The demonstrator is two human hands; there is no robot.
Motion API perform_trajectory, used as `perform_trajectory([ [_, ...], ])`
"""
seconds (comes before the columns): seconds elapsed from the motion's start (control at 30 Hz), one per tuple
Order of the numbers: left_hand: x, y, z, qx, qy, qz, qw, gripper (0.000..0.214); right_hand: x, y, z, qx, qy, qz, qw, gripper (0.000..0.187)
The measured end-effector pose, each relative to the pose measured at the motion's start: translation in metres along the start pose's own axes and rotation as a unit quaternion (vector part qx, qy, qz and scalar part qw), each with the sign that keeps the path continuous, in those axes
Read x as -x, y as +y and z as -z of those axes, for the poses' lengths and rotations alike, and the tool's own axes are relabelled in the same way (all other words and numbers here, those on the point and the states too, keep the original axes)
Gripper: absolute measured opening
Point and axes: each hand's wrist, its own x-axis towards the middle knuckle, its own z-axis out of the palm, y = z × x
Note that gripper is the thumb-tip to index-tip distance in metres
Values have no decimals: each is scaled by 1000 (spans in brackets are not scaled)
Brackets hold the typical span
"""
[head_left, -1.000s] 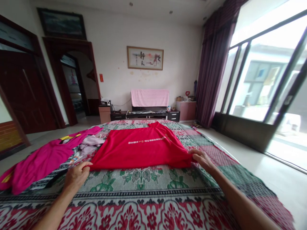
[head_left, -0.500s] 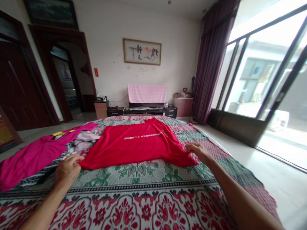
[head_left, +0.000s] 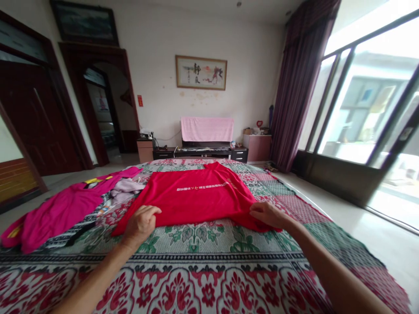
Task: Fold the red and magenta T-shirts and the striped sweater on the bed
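Note:
A red shirt (head_left: 196, 196) with a line of white lettering lies spread flat on a patterned bedspread (head_left: 203, 279). My left hand (head_left: 141, 223) rests on the shirt's near hem, left of its middle, with the fingers curled and pinching the cloth. My right hand (head_left: 266, 214) lies on the shirt's near right corner, fingers bent down onto the fabric.
A magenta garment (head_left: 55, 211) and a pale pink one (head_left: 126, 187) lie to the left on the bedspread, over some striped cloth. Beyond the bed stand a low dark cabinet (head_left: 199, 153) with a pink towel, a doorway at left, and large windows at right.
My left hand has moved right along the near hem, from the shirt's left corner toward the middle. My right hand has stayed at the right corner, shifting slightly inward.

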Motion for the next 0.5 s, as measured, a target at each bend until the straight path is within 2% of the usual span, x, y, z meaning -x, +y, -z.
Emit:
perform_trajectory([
  [0.1, -19, 50, -16, 53, -54, -78, 994, 40, 1, -1, 1, -3, -10, -3, 1000, 25],
  [0.2, -35, 97, -37, 122, -105, -143, 976, 27, 1, 4, -1, 8, -12, -10, 1000, 23],
  [0.3, -47, 135, -60, 144, -123, -171, 967, 26, 1, 8, -4, 8, -26, -18, 999, 24],
  [0.4, -53, 161, -78, 151, -129, -181, 963, 29, 1, 8, -8, 8, -30, -20, 999, 25],
  [0.5, -56, 170, -85, 150, -132, -177, 964, 22, 0, 7, -13, 27, -10, -29, 999, 26],
])
